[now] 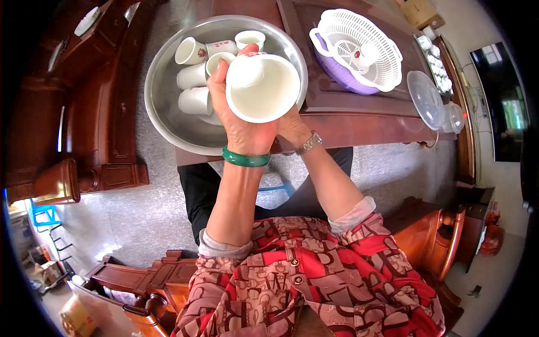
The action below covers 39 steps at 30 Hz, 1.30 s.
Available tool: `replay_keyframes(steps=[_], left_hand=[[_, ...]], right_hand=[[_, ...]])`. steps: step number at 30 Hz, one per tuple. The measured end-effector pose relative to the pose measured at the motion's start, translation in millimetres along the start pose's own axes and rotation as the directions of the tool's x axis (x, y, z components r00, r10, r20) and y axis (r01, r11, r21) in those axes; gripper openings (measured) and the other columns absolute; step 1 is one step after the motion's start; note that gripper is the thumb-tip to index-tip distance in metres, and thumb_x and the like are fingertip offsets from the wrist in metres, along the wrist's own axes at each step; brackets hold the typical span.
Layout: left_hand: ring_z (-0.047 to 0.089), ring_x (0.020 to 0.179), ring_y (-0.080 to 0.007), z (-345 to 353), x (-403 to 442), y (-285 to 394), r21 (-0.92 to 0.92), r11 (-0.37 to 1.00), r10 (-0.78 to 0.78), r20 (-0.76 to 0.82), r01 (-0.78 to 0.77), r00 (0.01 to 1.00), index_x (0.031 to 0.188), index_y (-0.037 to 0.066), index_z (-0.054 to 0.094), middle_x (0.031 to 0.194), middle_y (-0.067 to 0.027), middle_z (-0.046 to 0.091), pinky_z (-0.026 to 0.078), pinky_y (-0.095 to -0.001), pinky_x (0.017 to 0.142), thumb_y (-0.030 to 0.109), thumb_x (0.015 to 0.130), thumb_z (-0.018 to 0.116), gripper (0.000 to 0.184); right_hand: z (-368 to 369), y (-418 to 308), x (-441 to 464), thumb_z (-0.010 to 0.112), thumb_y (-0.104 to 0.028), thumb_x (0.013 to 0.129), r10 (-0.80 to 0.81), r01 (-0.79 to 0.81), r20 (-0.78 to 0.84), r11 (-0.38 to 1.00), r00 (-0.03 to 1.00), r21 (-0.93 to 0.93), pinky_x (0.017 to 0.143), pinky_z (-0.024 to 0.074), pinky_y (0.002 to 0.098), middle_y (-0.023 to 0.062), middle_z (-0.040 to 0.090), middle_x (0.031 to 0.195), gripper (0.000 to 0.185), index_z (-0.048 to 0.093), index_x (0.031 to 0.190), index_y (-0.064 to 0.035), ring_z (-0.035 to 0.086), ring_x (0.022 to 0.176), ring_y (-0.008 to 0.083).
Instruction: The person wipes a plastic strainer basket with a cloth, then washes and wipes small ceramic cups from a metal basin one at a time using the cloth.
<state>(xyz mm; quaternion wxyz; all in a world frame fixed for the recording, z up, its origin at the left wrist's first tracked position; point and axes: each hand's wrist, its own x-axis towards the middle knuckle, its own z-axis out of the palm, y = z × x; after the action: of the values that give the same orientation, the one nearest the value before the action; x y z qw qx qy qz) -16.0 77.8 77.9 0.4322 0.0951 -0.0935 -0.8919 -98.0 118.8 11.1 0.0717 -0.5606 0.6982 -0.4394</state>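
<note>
A white cup is held up with its open mouth toward the camera, over the right part of a large metal basin. My left hand, with a green bangle at the wrist, is wrapped round the cup's left side and underside. Behind the cup is my right hand, whose fingers are mostly hidden; a metal watch is on that wrist. Several white cups lie or stand inside the basin, among them one on its side and one with its mouth up.
A white strainer basket sits in a purple basin on the brown table. Right of it are a clear plastic lid and a tray of small cups. Carved wooden chairs stand around.
</note>
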Motion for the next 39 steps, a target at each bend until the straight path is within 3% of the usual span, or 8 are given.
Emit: replay_keyframes(steps=[15,19,21,23,27,33,36,39], left_hand=[[0.054,0.095,-0.0320,-4,0,-1,-0.087,0.995,-0.046,0.034,0.049,0.998,0.116,0.005,0.054,0.103,-0.0207,0.059,0.042,-0.0428,0.087,0.050,0.087,0.046,0.054],[0.056,0.091,-0.0327,-4,-1,0,-0.049,0.998,-0.040,0.058,0.043,0.998,0.116,0.005,0.054,0.102,-0.0205,0.060,0.044,-0.0429,0.083,0.050,0.088,0.043,0.054],[0.057,0.090,-0.0329,-4,-1,0,-0.017,0.999,-0.032,0.057,0.033,0.998,0.116,0.005,0.054,0.101,-0.0203,0.060,0.044,-0.0431,0.082,0.051,0.088,0.042,0.054],[0.058,0.090,-0.0326,-4,-1,0,-0.016,0.999,-0.029,0.061,0.031,0.998,0.115,0.005,0.054,0.101,-0.0197,0.061,0.045,-0.0435,0.082,0.051,0.088,0.041,0.055],[0.058,0.091,-0.0323,-3,-2,0,0.042,0.999,-0.001,0.047,-0.001,0.999,0.115,0.005,0.054,0.101,-0.0199,0.061,0.045,-0.0430,0.084,0.051,0.087,0.041,0.055],[0.058,0.093,-0.0323,-6,-1,-1,0.059,0.998,0.009,0.009,-0.010,1.000,0.115,0.005,0.054,0.103,-0.0212,0.060,0.044,-0.0429,0.085,0.051,0.086,0.042,0.056],[0.056,0.096,-0.0323,-5,-2,-2,0.042,0.999,0.018,-0.031,-0.017,0.999,0.116,0.005,0.054,0.104,-0.0214,0.060,0.043,-0.0431,0.087,0.052,0.086,0.045,0.056],[0.053,0.100,-0.0322,-9,-2,-2,-0.030,0.999,-0.016,-0.052,0.015,0.998,0.116,0.003,0.054,0.108,-0.0218,0.057,0.041,-0.0435,0.090,0.052,0.084,0.048,0.058]], right_hand=[[1,0,3,0.066,-0.032,0.073,-0.034,0.034,-0.017,0.999,0.999,-0.009,0.071,0.0466,0.0466,0.0203,0.060,0.088,0.049,0.047,0.109,-0.0044,0.057,0.081,0.0401],[1,0,4,0.066,-0.032,0.073,-0.029,0.029,-0.022,1.000,0.999,0.009,0.071,0.0467,0.0474,0.0210,0.059,0.088,0.050,0.047,0.109,-0.0041,0.057,0.080,0.0413],[2,0,3,0.066,-0.033,0.073,0.079,-0.077,-0.022,0.995,0.997,0.070,0.071,0.0468,0.0473,0.0210,0.059,0.089,0.051,0.045,0.110,-0.0044,0.057,0.082,0.0411],[5,5,2,0.067,-0.034,0.073,-0.029,0.026,-0.055,0.998,0.998,-0.052,0.071,0.0469,0.0474,0.0218,0.058,0.094,0.055,0.043,0.112,-0.0047,0.057,0.085,0.0406],[2,2,2,0.069,-0.033,0.072,0.032,-0.032,-0.008,0.999,0.999,0.000,0.072,0.0468,0.0474,0.0229,0.057,0.098,0.056,0.042,0.112,-0.0041,0.057,0.087,0.0404],[8,11,2,0.070,-0.030,0.070,-0.036,0.034,-0.044,0.999,0.998,-0.039,0.067,0.0485,0.0454,0.0195,0.061,0.085,0.046,0.051,0.102,-0.0029,0.059,0.077,0.0388],[8,9,1,0.071,-0.029,0.069,-0.112,0.129,-0.164,0.987,0.980,0.095,0.063,0.0489,0.0443,0.0179,0.062,0.078,0.038,0.056,0.093,-0.0035,0.060,0.073,0.0378],[3,5,2,0.071,-0.028,0.068,-0.135,0.142,-0.144,0.989,0.980,0.042,0.063,0.0490,0.0443,0.0180,0.062,0.079,0.034,0.058,0.090,-0.0046,0.060,0.074,0.0372]])
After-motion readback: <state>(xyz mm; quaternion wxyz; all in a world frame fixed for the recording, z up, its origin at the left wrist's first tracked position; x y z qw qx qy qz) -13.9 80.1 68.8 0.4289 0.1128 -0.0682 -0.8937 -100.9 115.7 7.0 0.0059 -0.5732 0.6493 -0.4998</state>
